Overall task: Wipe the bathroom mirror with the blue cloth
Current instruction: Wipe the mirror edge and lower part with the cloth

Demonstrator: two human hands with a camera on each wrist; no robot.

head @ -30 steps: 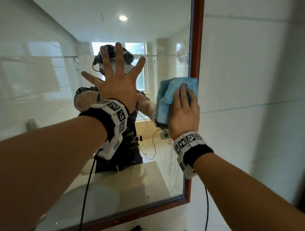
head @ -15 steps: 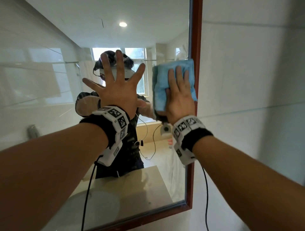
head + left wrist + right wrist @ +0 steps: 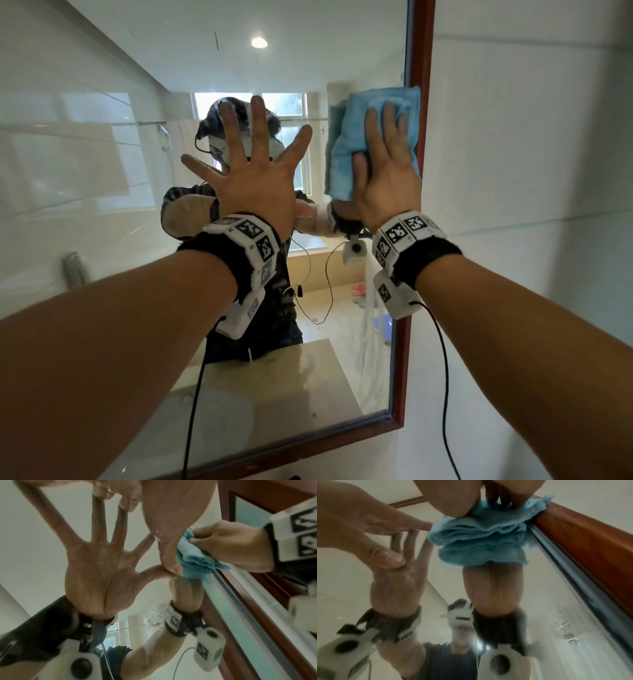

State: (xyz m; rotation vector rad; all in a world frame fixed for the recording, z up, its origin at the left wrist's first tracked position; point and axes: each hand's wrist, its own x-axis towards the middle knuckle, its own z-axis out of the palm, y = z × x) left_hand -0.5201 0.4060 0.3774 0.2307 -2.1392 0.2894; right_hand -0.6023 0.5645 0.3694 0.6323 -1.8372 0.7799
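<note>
The bathroom mirror (image 3: 102, 178) has a red-brown wooden frame (image 3: 424, 51). My right hand (image 3: 388, 178) presses the folded blue cloth (image 3: 346, 137) flat against the glass, high up beside the frame's right side, fingers straight and pointing up. The cloth (image 3: 479, 536) bunches in layers under that palm (image 3: 453, 497) and touches the frame's inner edge. My left hand (image 3: 255, 181) lies flat on the glass to the cloth's left, fingers spread wide, holding nothing. Its thumb (image 3: 169, 545) sits right beside the cloth (image 3: 193, 561).
A white tiled wall (image 3: 531, 171) runs to the right of the frame. The frame's bottom rail (image 3: 308, 448) crosses low in the head view. The mirror reflects a countertop with a basin (image 3: 212, 418), a window and a person wearing a headset. Cables hang from both wristbands.
My right hand has slid the blue cloth upward along the mirror's right edge. The left hand has stayed spread on the glass in the same place.
</note>
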